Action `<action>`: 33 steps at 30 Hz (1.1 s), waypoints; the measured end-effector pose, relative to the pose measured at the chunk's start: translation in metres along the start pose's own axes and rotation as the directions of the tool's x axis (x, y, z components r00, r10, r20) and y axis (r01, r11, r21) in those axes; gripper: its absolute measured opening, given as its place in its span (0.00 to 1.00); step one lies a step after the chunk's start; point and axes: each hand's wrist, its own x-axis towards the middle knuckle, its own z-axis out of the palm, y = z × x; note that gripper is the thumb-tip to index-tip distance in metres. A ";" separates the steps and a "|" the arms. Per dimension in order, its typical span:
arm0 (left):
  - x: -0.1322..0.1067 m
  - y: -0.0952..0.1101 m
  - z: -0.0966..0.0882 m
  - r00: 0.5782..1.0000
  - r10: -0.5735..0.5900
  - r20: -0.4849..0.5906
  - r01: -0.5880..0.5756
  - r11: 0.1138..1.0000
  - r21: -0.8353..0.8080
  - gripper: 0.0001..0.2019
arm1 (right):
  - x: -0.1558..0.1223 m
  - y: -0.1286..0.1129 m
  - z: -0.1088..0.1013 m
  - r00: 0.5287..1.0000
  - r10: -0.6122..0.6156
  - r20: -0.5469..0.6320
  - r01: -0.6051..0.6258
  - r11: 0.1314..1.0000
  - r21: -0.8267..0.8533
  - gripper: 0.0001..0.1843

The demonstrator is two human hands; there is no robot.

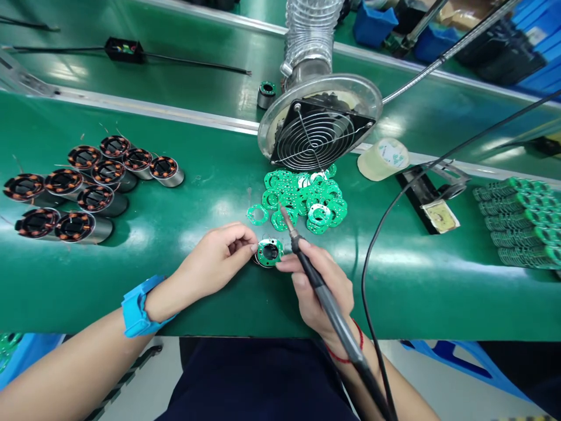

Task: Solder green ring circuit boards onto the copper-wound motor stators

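In front of me on the green bench stands a motor stator (269, 253) topped by a green ring-shaped circuit board. My left hand (223, 251) is closed at its left edge, thumb and forefinger pinched together; whatever lies between the fingertips is too small to make out. My right hand (322, 280) grips a soldering iron (322, 286), with its tip pointing up and left, above the loose boards. Fingers of that hand reach close to the stator's right side. Just beyond lies a pile of green ring circuit boards (302, 199), and one single board (257, 214) rests at its left.
A fume extractor fan (313, 140) hangs behind the pile. Several wound stators (94, 199) stand at left. To the right are a tape roll (383, 159), a soldering iron stand (433, 196) and stacked circuit boards (526, 222). The iron's black cable (372, 245) arcs across the right side.
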 end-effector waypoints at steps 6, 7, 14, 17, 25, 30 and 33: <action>0.000 0.002 0.002 1.000 -0.004 -0.030 0.006 0.998 0.055 0.07 | -0.010 0.004 -0.006 0.989 -0.039 -0.141 0.053 0.993 0.101 0.14; -0.001 0.002 0.003 0.999 -0.006 -0.035 0.008 0.998 0.059 0.07 | -0.009 0.004 -0.006 0.990 -0.044 -0.133 0.058 0.993 0.105 0.14; -0.002 0.002 0.005 0.998 -0.010 -0.065 0.016 0.996 0.090 0.06 | -0.004 -0.001 -0.007 0.997 -0.030 -0.075 0.037 0.995 0.091 0.12; -0.002 0.003 0.004 0.997 0.004 -0.073 0.004 0.993 0.119 0.06 | -0.006 0.000 -0.007 0.995 -0.029 -0.093 0.037 0.995 0.094 0.13; -0.003 0.004 0.007 0.990 0.102 -0.098 -0.078 0.971 0.226 0.06 | 0.005 0.003 0.004 0.982 0.043 0.186 -0.032 0.998 -0.060 0.23; -0.003 0.002 0.003 0.994 0.104 -0.021 -0.097 0.971 0.218 0.07 | 0.011 0.006 0.008 0.934 0.019 0.356 0.019 0.995 -0.103 0.29; -0.004 -0.002 -0.005 0.987 0.092 0.129 -0.120 0.967 0.226 0.06 | 0.010 0.009 0.007 0.951 0.042 0.307 0.014 0.984 -0.177 0.26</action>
